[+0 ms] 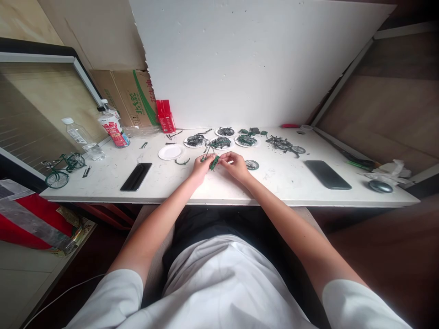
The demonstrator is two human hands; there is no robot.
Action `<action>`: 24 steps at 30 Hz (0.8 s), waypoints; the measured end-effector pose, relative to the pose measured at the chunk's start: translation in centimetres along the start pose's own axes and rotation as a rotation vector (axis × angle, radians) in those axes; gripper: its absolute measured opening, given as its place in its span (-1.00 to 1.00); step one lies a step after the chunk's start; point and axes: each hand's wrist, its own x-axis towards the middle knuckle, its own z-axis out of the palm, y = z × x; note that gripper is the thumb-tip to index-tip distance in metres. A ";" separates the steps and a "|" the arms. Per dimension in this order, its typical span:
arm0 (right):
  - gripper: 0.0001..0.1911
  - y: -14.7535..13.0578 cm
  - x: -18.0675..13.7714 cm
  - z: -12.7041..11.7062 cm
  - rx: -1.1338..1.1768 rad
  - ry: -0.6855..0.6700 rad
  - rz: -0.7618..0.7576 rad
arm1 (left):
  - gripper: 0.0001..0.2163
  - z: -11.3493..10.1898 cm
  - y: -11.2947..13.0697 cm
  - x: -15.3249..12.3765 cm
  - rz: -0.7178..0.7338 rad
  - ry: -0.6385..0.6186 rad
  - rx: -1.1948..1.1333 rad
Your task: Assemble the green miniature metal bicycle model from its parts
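Both my hands meet over the middle of the white table (274, 183). My left hand (201, 165) and my right hand (233, 163) pinch a small green model bicycle frame (214, 161) between them, fingers closed on it. A loose small wheel (252, 164) lies just right of my right hand. A curved dark fender piece (182, 161) lies left of my left hand. Behind my hands stand several small white plates with dark and green parts (221, 143), and one bare plate (170, 152).
A finished green model bicycle (63, 168) stands at the table's left end. Two black phones (136, 176) (327, 174) lie flat. Plastic bottles (113, 125) and a red box (165, 115) stand at the back left. A dark mouse (380, 186) and another dark bicycle model (285, 145) sit to the right.
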 end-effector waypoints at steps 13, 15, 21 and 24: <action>-0.65 -0.1 -0.1 0.1 -0.027 0.025 -0.033 | -0.69 -0.2 -1.1 0.5 0.037 -0.059 -0.008; -0.64 -0.2 -0.3 0.1 -0.044 0.023 -0.040 | -0.70 -0.3 -1.2 0.5 0.050 -0.065 -0.005; -0.56 -1.1 0.2 -2.2 -0.200 -0.040 -0.161 | -0.65 -0.4 -0.8 0.3 0.029 -0.035 0.003; -0.61 -1.1 1.0 -5.1 -0.277 -0.070 -0.141 | -0.66 -0.3 -0.3 0.0 0.014 -0.012 0.026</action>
